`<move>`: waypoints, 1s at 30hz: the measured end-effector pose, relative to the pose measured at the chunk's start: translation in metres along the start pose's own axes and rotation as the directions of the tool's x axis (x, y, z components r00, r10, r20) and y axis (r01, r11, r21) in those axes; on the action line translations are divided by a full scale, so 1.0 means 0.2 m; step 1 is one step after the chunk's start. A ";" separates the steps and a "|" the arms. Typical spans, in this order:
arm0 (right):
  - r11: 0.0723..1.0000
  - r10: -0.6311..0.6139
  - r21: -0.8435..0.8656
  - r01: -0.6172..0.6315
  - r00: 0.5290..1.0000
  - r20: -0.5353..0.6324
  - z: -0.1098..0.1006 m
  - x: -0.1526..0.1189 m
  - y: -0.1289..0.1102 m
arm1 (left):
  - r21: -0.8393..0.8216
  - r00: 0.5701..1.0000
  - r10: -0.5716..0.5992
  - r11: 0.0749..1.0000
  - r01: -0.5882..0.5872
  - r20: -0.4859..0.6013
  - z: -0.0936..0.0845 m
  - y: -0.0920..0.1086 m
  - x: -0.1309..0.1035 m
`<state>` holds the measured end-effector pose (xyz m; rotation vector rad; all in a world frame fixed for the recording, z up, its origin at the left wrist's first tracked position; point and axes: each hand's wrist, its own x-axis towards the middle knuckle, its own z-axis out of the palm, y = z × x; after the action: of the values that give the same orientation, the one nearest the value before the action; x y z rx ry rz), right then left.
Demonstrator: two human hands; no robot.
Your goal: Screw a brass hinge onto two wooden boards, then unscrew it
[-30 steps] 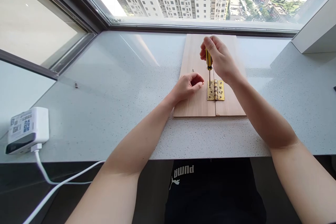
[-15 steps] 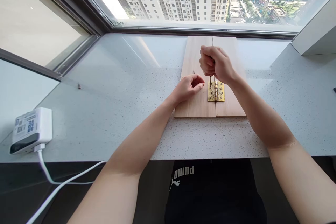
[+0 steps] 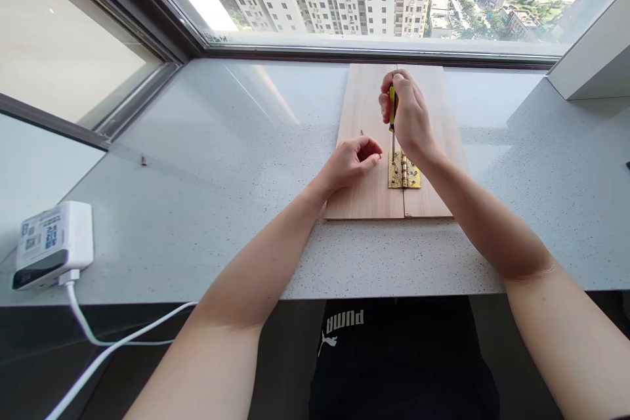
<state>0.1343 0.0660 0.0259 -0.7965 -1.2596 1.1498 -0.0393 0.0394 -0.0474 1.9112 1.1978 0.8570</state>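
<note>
The right hand (image 3: 409,113) is closed around the screwdriver (image 3: 392,105), whose tip is at the left side of the hinge (image 3: 396,177), lying across two boards (image 3: 367,202). The left hand (image 3: 350,161) is curled at left; whether it pinches something, I cannot tell.

Screwdriver handle (image 3: 392,108) — partly hidden by right hand (image 3: 412,115), tip too small to tell, white cable (image 3: 73,388) — cropped
</note>
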 end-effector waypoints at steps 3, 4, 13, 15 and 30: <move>0.997 0.068 0.023 -0.071 0.993 0.100 0.00 -0.01 -0.04 | 0.002 1.000 -0.003 1.000 0.003 0.001 0.00 0.00 0.00; 0.994 0.099 0.026 -0.105 0.979 0.177 -0.01 -0.01 -0.05 | 0.001 1.000 -0.001 1.000 0.001 0.002 0.00 0.00 0.00; 0.999 0.018 -0.040 -0.006 0.953 0.303 -0.11 0.03 -0.05 | 0.006 1.000 0.006 1.000 -0.006 0.006 -0.01 0.00 0.00; 0.996 -0.002 -0.087 0.021 0.977 0.214 -0.10 0.03 -0.05 | 0.002 1.000 0.010 1.000 -0.010 0.007 -0.01 0.00 0.00; 0.985 0.036 0.145 -0.097 0.927 0.374 -0.10 0.03 -0.05 | 0.001 1.000 -0.010 1.000 0.010 0.001 0.00 0.00 0.00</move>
<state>0.1546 0.0709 0.0334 -0.5170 -1.4329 1.4875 -0.0393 0.0401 -0.0467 1.9042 1.2064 0.8499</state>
